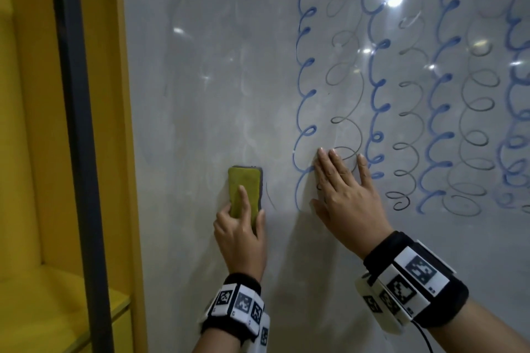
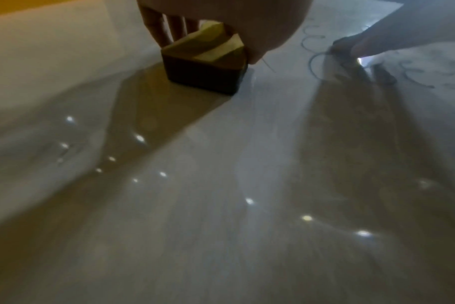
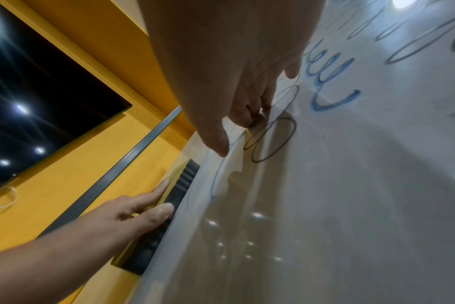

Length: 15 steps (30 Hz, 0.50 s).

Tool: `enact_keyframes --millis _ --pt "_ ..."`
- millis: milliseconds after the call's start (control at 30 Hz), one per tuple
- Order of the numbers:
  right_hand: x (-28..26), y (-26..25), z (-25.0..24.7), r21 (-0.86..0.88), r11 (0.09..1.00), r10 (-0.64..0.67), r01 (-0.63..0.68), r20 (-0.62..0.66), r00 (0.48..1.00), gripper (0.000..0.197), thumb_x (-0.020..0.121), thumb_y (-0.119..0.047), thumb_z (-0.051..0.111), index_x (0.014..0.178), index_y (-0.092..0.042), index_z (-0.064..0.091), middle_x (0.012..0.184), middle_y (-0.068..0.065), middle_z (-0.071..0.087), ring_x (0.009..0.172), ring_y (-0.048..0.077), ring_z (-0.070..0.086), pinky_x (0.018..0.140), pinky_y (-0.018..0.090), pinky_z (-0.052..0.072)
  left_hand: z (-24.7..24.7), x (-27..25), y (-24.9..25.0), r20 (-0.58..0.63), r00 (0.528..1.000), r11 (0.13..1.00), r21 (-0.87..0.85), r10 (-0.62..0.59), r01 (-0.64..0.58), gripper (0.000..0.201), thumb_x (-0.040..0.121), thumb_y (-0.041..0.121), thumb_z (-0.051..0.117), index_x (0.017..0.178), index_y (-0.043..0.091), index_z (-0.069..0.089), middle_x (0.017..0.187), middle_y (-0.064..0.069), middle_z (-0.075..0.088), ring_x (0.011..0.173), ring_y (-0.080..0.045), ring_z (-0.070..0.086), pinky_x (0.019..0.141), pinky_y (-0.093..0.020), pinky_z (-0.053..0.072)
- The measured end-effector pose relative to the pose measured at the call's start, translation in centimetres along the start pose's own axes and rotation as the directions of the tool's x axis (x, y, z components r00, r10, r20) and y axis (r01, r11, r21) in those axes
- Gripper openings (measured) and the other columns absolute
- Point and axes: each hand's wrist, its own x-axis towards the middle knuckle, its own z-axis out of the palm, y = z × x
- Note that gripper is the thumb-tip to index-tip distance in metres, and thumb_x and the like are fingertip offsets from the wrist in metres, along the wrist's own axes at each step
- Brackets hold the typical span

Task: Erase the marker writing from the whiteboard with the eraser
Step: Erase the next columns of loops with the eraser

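Note:
The whiteboard (image 1: 218, 71) is smudged and wiped on its left part. Columns of blue loops (image 1: 304, 80) and thinner black loops (image 1: 345, 77) cover its right part. My left hand (image 1: 243, 218) grips the eraser (image 1: 243, 192), yellow-green on the back with dark felt, and holds it flat against the board left of the first blue column. The index finger lies along its back. The left wrist view has the eraser (image 2: 205, 67) under my fingers (image 2: 166, 28). My right hand (image 1: 341, 180) presses flat on the board over the lower loops, fingers straight. From the right wrist, the eraser (image 3: 177, 195) is seen edge-on.
A dark grey vertical frame (image 1: 77, 123) and yellow panels (image 1: 28, 94) border the board on the left, with a yellow shelf (image 1: 57, 301) below. A dark screen (image 3: 39, 98) hangs on the yellow wall. More blue and black loops (image 1: 447, 112) run to the right edge.

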Motion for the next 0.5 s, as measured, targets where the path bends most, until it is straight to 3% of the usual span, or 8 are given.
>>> enact_keyframes --millis 200,300,400,500 --pt "0.1 -0.2 0.1 0.020 1.000 0.002 -0.002 0.007 1.000 0.073 0.069 -0.024 0.076 0.130 0.006 0.050 0.141 0.020 0.044 0.131 0.035 0.042 0.112 0.041 0.006 -0.3 6.3 1.0 -0.079 0.997 1.000 -0.019 0.008 -0.009 0.057 0.084 0.045 0.047 0.131 0.015 0.056 0.088 -0.022 0.052 0.073 -0.036 0.052 0.072 -0.039 0.049" --pt "0.0 -0.2 0.4 0.018 1.000 -0.002 0.002 0.011 1.000 0.069 0.072 -0.023 0.073 0.131 0.006 0.050 0.141 0.021 0.043 0.131 0.035 0.041 0.111 0.041 0.014 -0.2 8.6 1.6 -0.111 0.994 0.999 -0.043 -0.022 0.017 0.057 0.084 0.045 0.048 0.132 0.016 0.055 0.088 -0.022 0.052 0.075 -0.035 0.052 0.074 -0.039 0.048" --pt "-0.1 -0.2 0.6 0.017 1.000 -0.009 0.009 -0.015 1.000 0.059 0.082 -0.025 0.055 0.131 0.006 0.049 0.142 0.021 0.042 0.131 0.035 0.041 0.109 0.039 0.020 0.4 4.9 1.7 -0.080 0.996 0.999 -0.042 0.025 -0.029 0.057 0.087 0.049 0.045 0.134 0.019 0.052 0.089 -0.020 0.051 0.077 -0.033 0.050 0.075 -0.037 0.047" --pt "-0.2 -0.1 0.8 0.019 1.000 -0.018 0.018 -0.022 1.000 0.068 0.072 -0.022 0.072 0.130 0.006 0.050 0.141 0.021 0.043 0.130 0.035 0.042 0.107 0.039 0.022 0.4 -1.7 1.6 0.032 0.994 0.993 -0.061 0.105 -0.103 0.055 0.094 0.058 0.027 0.138 0.027 0.039 0.097 -0.016 0.048 0.082 -0.028 0.043 0.076 -0.037 0.041"
